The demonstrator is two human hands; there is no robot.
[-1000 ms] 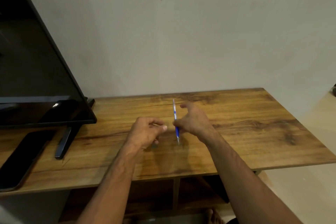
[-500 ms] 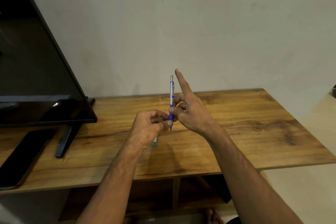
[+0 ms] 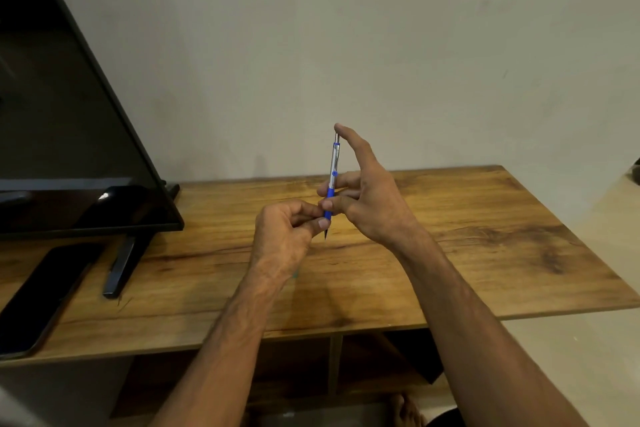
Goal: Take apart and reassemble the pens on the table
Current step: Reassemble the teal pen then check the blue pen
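A blue and silver pen (image 3: 333, 170) stands upright above the wooden table (image 3: 467, 253), tip down. My right hand (image 3: 367, 198) grips its blue lower barrel between thumb and middle fingers, with the index finger stretched up to the pen's top button. My left hand (image 3: 287, 236) is curled, its thumb and fingertips pinching the pen's lower end near the dark tip. A small teal bit (image 3: 295, 275) peeks out under my left wrist on the table; what it is I cannot tell.
A black TV screen (image 3: 69, 135) on a stand (image 3: 121, 267) fills the left. A dark phone (image 3: 41, 295) lies at the table's left front. A plain wall rises behind. Open shelf compartments (image 3: 332, 364) sit below the tabletop, with a foot (image 3: 405, 409) on the floor.
The pen went from slanted low over the table to upright and higher. My right index finger extended to its top, and my left hand closed in on the tip end.
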